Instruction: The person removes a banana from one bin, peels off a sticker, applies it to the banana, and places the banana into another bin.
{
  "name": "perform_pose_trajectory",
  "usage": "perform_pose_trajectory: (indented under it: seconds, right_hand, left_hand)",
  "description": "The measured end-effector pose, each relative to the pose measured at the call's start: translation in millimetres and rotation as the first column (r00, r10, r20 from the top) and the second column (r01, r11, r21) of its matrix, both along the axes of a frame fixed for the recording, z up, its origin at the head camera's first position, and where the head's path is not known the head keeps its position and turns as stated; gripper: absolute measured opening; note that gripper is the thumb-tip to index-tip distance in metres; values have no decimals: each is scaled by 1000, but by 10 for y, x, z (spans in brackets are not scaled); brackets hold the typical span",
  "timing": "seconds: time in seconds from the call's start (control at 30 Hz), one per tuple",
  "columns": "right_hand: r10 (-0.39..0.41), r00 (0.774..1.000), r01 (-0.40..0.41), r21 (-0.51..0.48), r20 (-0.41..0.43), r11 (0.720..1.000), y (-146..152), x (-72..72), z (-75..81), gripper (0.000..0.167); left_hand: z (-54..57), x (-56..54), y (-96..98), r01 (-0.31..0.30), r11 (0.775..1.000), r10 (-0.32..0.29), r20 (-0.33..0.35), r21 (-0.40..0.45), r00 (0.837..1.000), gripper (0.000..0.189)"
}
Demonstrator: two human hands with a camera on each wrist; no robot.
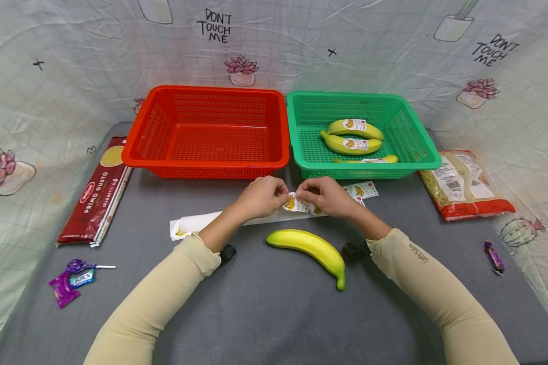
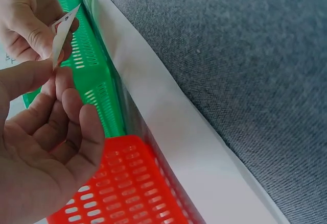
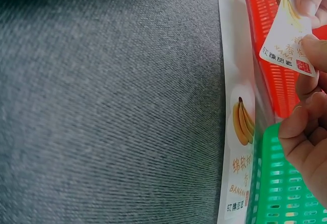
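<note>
Both hands meet above a white strip of banana stickers [image 1: 201, 221] lying across the table. A loose banana-print sticker [image 3: 287, 35] is held up between them. My left hand [image 1: 263, 196] pinches one side of this sticker between thumb and finger. On its other side my right hand [image 1: 327, 196] pinches the edge, its remaining fingers curled. In the left wrist view the sticker [image 2: 62, 34] appears almost edge-on. Closer to me, a yellow banana [image 1: 312, 247] with a greenish end lies on the grey cloth, no sticker visible on its upper side.
Behind the strip stand a red basket [image 1: 205, 163] and a green basket [image 1: 370, 166], the latter holding several stickered bananas [image 1: 353, 145]. A spaghetti pack [image 1: 96, 195] lies left, with a lollipop [image 1: 77, 265] and sweets nearer. A grain bag [image 1: 466, 185] and wrapped candy [image 1: 494, 257] lie right.
</note>
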State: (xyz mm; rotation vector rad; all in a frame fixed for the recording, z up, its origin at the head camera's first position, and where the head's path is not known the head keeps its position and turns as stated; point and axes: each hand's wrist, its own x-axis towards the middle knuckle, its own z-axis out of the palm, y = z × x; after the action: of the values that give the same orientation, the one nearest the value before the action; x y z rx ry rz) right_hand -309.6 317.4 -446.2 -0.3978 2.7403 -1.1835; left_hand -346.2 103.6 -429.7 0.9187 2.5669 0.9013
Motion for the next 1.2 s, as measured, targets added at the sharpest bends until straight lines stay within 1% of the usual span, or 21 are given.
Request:
perform_pose_trajectory:
  seconds: [0.13,0.33,0.43,0.5,0.6,0.67,0.77,0.87,1.0,1.2]
  right_hand:
    - [-4,1000,4,-7,7,1000,-3,15,-3,14]
    - [-5,1000,5,-16,5,1000,-5,30,1,14]
    - [-11,1000,11,-31,6,999,-9,63,22,14]
    - [-16,1000,16,-43,-3,999,2,94,37,15]
    - [-29,999,28,-39,-17,999,46,155,62,20]
    - [-42,999,42,-15,-27,999,93,196,72,23]
    - [-54,998,54,18,-28,998,154,256,83,20]
    - [-50,998,51,35,-33,998,179,301,83,15]
    - [-49,997,52,38,-59,998,169,342,76,20]
    - [-87,994,90,51,-65,995,142,377,93,19]
  left_hand:
    - [-17,-4,1,3,1000,-3,-5,4,1000,13]
    - [-35,7,-10,38,999,-38,42,-3,998,14]
    - [-40,16,-16,53,999,-53,57,-6,997,13]
    - [-39,18,-21,56,998,-56,56,-4,997,13]
    - [-28,18,-30,46,999,-46,46,5,998,12]
    - [-13,17,-37,31,999,-32,37,14,999,11]
    - [7,26,-36,22,999,-23,30,28,999,11]
    - [20,48,-22,43,998,-44,35,40,998,11]
    - [24,76,-1,68,996,-70,36,61,997,11]
    - [13,91,17,68,994,-69,10,81,998,12]
